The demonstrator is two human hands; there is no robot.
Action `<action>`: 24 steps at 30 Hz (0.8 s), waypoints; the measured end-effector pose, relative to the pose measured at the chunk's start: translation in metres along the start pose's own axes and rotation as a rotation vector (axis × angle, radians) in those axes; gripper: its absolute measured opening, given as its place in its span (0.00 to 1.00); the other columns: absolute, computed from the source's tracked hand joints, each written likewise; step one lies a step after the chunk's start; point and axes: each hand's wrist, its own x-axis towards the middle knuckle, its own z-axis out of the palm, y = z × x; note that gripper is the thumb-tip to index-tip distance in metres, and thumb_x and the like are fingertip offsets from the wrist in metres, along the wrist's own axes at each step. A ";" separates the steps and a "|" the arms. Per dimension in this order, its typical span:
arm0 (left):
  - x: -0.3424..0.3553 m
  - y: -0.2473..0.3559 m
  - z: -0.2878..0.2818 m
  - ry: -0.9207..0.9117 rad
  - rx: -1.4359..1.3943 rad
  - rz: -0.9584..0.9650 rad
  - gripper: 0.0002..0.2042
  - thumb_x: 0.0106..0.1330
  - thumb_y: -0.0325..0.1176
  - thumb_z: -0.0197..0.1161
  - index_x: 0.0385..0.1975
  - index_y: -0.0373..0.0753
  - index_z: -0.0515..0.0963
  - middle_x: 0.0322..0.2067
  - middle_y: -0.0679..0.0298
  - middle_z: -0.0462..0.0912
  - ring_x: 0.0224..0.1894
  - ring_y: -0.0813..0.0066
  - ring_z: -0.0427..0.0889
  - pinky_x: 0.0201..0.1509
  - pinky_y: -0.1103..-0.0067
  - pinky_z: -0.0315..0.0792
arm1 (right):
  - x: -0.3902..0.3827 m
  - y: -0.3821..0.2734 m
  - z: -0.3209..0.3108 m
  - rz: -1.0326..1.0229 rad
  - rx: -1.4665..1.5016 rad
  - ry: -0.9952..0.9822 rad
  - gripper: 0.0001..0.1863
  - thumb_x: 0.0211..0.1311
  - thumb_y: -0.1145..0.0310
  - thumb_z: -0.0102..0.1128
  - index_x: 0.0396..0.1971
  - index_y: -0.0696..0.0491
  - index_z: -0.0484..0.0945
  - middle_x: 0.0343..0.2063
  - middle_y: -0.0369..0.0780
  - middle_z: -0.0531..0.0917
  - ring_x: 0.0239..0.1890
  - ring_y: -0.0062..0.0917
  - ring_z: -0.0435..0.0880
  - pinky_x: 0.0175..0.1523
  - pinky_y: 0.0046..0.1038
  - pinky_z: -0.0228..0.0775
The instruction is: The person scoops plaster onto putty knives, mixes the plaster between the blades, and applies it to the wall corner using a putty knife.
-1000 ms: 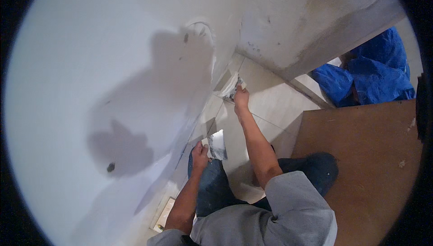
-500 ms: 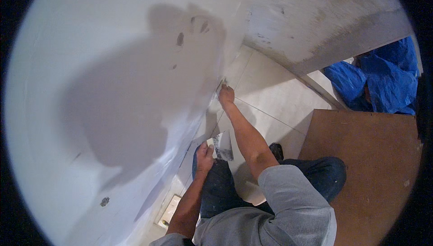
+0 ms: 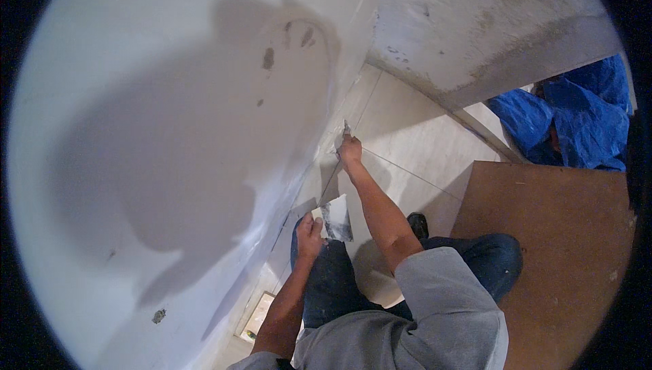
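Observation:
My left hand (image 3: 310, 236) grips a wide putty knife (image 3: 335, 216) above my left knee, its metal blade smeared with white compound. My right arm is stretched forward, and my right hand (image 3: 350, 151) holds a second putty knife (image 3: 345, 127) low against the foot of the white wall (image 3: 122, 71), where it meets the floor. That blade is seen nearly edge-on and is partly hidden by my fingers. Dark patches mark the wall, which carries a large shadow.
Pale floor tiles (image 3: 394, 117) run to a stained wall (image 3: 468, 24) at the back. Crumpled blue tarp (image 3: 584, 129) lies at the right beyond a ledge. A brown board (image 3: 543, 248) stands beside my right knee. A small cream tray or box (image 3: 257, 316) is by my left arm.
My right hand has moved left to the wall's foot with its knife, which has turned nearly edge-on, then slightly right. My left hand has shifted slightly right in view with its knife.

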 end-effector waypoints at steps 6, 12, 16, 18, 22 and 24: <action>0.003 -0.008 0.001 0.007 0.114 0.070 0.11 0.71 0.33 0.54 0.45 0.33 0.75 0.26 0.65 0.76 0.20 0.79 0.76 0.17 0.79 0.75 | 0.027 -0.004 0.022 -0.089 0.115 0.075 0.23 0.69 0.52 0.51 0.40 0.60 0.78 0.32 0.44 0.83 0.38 0.35 0.82 0.40 0.38 0.74; -0.004 -0.005 -0.008 0.068 0.012 0.020 0.10 0.71 0.33 0.54 0.41 0.32 0.74 0.26 0.63 0.76 0.21 0.78 0.76 0.16 0.80 0.72 | -0.041 -0.129 -0.016 0.109 0.547 -0.172 0.21 0.71 0.53 0.51 0.43 0.58 0.77 0.37 0.42 0.82 0.40 0.29 0.82 0.38 0.38 0.77; 0.001 -0.011 -0.018 0.066 0.164 0.208 0.10 0.72 0.34 0.54 0.42 0.32 0.74 0.27 0.62 0.78 0.25 0.74 0.77 0.28 0.77 0.74 | -0.107 -0.234 -0.058 -0.078 0.634 -0.190 0.21 0.74 0.54 0.47 0.43 0.58 0.77 0.43 0.42 0.81 0.42 0.25 0.80 0.42 0.33 0.76; 0.004 -0.016 -0.007 0.072 0.298 0.423 0.11 0.72 0.34 0.54 0.42 0.32 0.74 0.27 0.62 0.78 0.27 0.73 0.77 0.32 0.75 0.74 | -0.128 -0.278 -0.077 -0.291 0.648 -0.076 0.21 0.74 0.54 0.47 0.42 0.59 0.77 0.42 0.42 0.81 0.41 0.25 0.79 0.43 0.32 0.75; 0.000 -0.023 -0.012 0.042 0.058 0.329 0.09 0.72 0.34 0.53 0.38 0.33 0.73 0.25 0.64 0.77 0.27 0.72 0.76 0.35 0.74 0.73 | -0.207 -0.372 -0.109 -0.590 0.440 0.150 0.23 0.74 0.56 0.46 0.50 0.63 0.75 0.46 0.48 0.80 0.47 0.34 0.78 0.53 0.33 0.68; -0.001 -0.021 -0.011 -0.010 0.032 0.232 0.09 0.71 0.34 0.54 0.36 0.33 0.73 0.24 0.64 0.76 0.25 0.74 0.76 0.31 0.74 0.73 | -0.260 -0.416 -0.127 -0.742 0.351 0.198 0.24 0.74 0.57 0.46 0.52 0.65 0.73 0.44 0.48 0.79 0.44 0.33 0.77 0.53 0.32 0.67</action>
